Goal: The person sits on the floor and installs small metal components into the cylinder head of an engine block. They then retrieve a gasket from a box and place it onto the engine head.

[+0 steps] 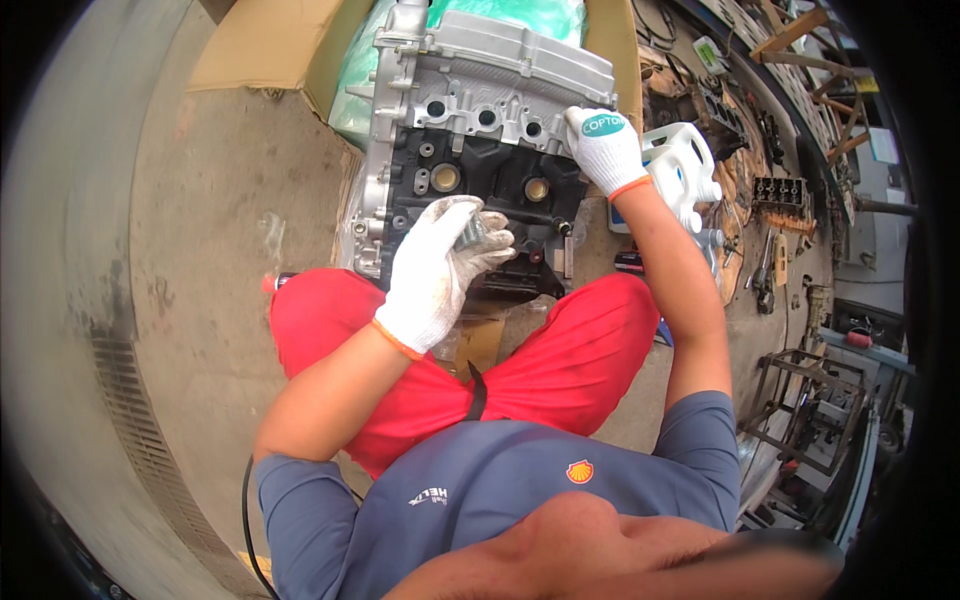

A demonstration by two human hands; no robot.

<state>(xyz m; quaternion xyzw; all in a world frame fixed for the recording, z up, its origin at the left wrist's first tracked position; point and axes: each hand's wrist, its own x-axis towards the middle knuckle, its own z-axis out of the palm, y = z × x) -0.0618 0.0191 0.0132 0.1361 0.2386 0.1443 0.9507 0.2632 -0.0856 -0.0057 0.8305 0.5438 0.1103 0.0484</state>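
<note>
In front of me stands an engine with a black block (490,165), a silver cylinder head (475,85) and a ribbed silver cover (520,45). Several round ports line the head's near side. My left hand (430,265), in a white knit glove, is cupped over the block's near part. Its fingers curl around small grey metal parts (470,234) that look like bolts. At the right end of the head, my gloved right hand (607,150) touches the silver casting with its fingers bent together. Whatever is between those fingertips is hidden.
An open cardboard box (260,45) with green plastic wrap (355,85) lies beyond the engine. White jugs (675,165) stand to the right, near a ratchet wrench (766,275) and a used metal engine part (783,197). A floor grate (140,400) runs along the left.
</note>
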